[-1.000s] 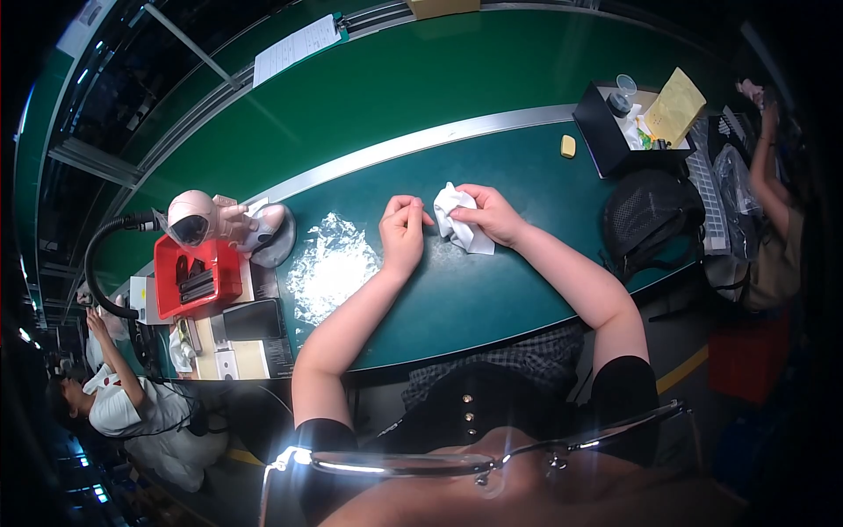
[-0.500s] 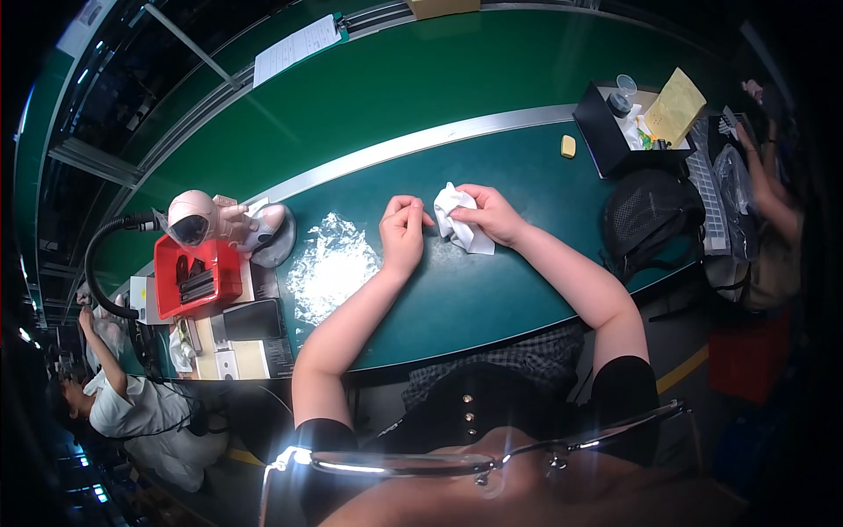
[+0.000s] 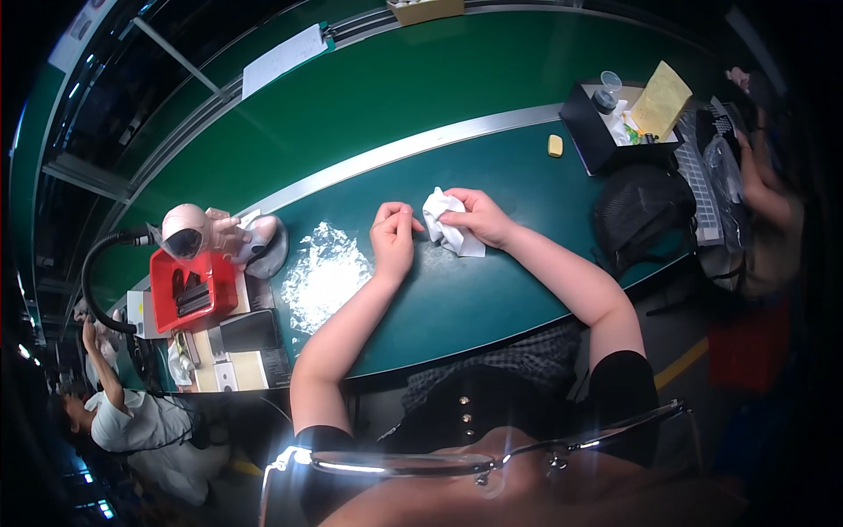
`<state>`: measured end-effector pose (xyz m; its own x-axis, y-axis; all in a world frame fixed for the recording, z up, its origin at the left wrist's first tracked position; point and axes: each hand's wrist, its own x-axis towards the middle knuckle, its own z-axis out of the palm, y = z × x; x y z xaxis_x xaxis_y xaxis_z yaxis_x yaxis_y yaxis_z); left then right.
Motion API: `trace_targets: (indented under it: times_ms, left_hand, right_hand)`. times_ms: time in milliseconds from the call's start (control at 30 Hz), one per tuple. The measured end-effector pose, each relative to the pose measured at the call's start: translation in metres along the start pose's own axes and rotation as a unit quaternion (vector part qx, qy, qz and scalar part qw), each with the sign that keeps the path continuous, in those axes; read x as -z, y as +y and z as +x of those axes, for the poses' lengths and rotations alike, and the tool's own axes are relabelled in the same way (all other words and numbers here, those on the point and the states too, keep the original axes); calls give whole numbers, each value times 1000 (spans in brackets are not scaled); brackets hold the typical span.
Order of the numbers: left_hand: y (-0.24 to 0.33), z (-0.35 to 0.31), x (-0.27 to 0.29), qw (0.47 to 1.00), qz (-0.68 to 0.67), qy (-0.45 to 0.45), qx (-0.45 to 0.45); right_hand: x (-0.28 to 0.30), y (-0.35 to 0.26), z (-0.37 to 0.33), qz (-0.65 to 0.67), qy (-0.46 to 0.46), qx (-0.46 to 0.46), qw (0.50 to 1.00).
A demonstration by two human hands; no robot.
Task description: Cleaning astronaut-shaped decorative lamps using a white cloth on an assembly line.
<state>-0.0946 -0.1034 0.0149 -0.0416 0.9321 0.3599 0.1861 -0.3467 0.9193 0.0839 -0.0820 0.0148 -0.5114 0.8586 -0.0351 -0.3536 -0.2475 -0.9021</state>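
the green workbench (image 3: pixel 492 290) is the landmark, curving across the view with a metal strip along its far side. on it, left of the hands, lies a crinkled clear plastic bag (image 3: pixel 327 274); further left stands a red bin (image 3: pixel 195 290), and at the bench's right end a black box (image 3: pixel 606 132) of oddments. near the bench's middle the right hand (image 3: pixel 481 217) is closed around a crumpled white cloth (image 3: pixel 446 225), pressing it to the surface. the left hand (image 3: pixel 393 237) sits just beside it, fingers curled narrow, fingertips pinched. this looks like wiping or wrapping something small; the next move likely calls for steady fingertip control. whatever the left fingertips pinch is too small to tell, and the cloth hides anything under it
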Motion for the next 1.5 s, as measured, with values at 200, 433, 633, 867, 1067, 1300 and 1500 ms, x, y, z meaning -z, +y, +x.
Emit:
trace_targets:
  times_ms: [200,433,633,867,1067,1300,1500]
  left_hand:
    - [0,0,-1,1000,-5,-9,10]
    - [3,1,0,1000,-11,-13,9]
    - [-3,1,1,1000,13,-19,17]
    - [-1,0,0,1000,1,-17,7]
    - [0,1,-4,1000,-1,-20,1]
    - [-3,1,0,999,32,-22,-16]
    - [2,-1,0,999,19,-30,-4]
  right_hand:
    - [1,-1,0,-1,-3,0,1000]
    - [6,3,2,16,-15,10,1000]
    - [6,8,4,-21,6,31,999]
    - [3,4,3,-30,-12,43,999]
    - [5,4,3,-13,-2,48,999]
    - [5,8,6,-11,-7,46,999]
    - [1,4,1,-14,-14,61,998]
